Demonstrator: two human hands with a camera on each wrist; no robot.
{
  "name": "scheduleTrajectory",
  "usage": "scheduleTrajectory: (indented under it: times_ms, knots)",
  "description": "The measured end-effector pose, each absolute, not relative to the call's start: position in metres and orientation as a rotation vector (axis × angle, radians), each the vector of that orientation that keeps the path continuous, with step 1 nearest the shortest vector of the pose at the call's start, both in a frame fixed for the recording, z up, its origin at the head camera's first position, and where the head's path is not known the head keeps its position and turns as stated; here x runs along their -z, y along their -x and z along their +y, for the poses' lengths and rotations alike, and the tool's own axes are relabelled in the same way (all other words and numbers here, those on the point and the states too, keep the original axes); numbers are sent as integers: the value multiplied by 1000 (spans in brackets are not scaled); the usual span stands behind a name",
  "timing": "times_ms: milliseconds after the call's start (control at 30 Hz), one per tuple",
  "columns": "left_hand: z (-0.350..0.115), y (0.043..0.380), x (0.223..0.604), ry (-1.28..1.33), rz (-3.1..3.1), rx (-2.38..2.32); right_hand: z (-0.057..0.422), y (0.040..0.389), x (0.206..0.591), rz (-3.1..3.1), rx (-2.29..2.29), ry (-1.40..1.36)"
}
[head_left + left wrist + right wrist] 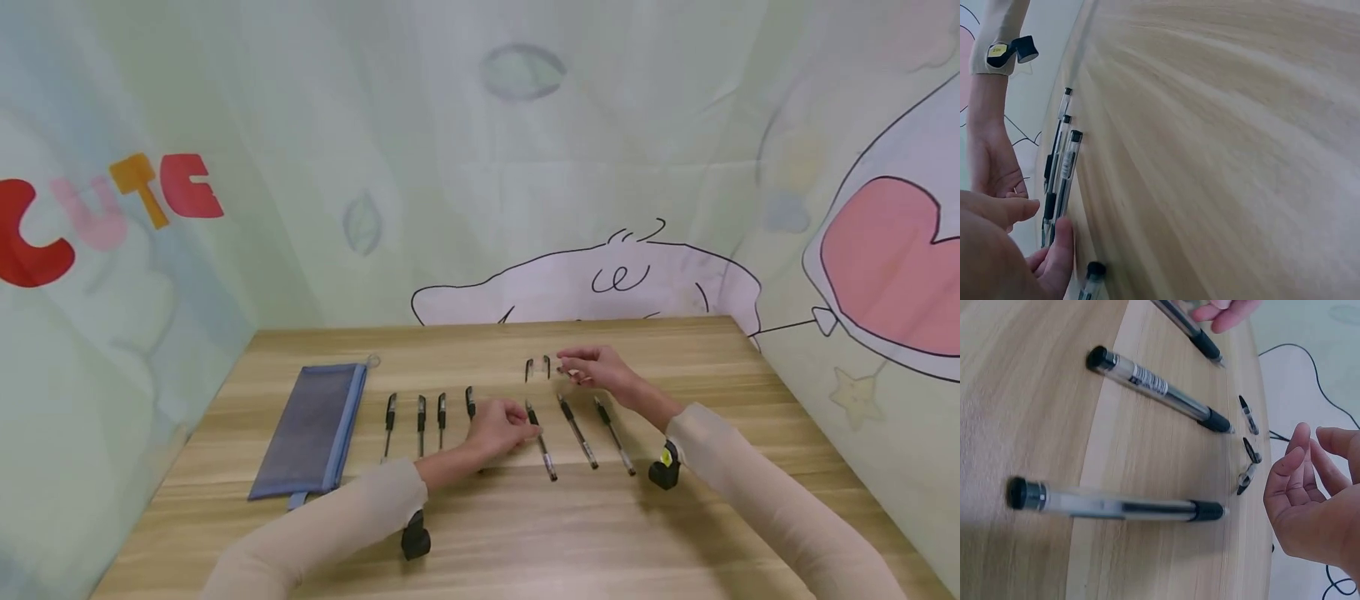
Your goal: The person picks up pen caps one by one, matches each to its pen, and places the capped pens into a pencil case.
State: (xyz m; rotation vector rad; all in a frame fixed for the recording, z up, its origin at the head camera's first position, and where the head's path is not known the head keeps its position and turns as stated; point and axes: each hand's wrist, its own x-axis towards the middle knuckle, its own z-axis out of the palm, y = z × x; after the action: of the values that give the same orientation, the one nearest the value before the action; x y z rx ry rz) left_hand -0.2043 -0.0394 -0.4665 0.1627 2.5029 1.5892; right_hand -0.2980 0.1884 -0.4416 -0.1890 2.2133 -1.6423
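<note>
Three uncapped gel pens lie in a row on the wooden table, among them a left one [546,454], a middle one [577,431] and a right one [615,436]. My left hand [501,429] is beside the left uncapped pen, fingertips right at its barrel, fingers loosely bent. Beyond the pens, three small black-and-clear pen caps lie close together, including one cap [1247,415] standing apart from two others [1245,480]. My right hand [1316,500] hovers by these caps with relaxed fingers and nothing visible between them.
Left of my left hand lie several capped pens [390,412], one partly hidden by that hand. A blue-grey zip pouch [307,429] rests at the table's left side. Cartoon-printed cloth [337,167] stands behind and beside the wooden table [525,542].
</note>
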Motion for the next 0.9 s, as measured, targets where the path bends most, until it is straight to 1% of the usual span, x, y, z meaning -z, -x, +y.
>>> scheduleTrajectory:
  times_ms: [333,567,900]
  knots:
    - [-30,214,466,-149,2698,-1361,193,301,439,2222,1647,174]
    - [-23,212,470,-290,2813,-1239,194,298,439,2241,1612,161]
    - [-25,212,467,-354,2869,-1174,194,301,444,2240,1604,196]
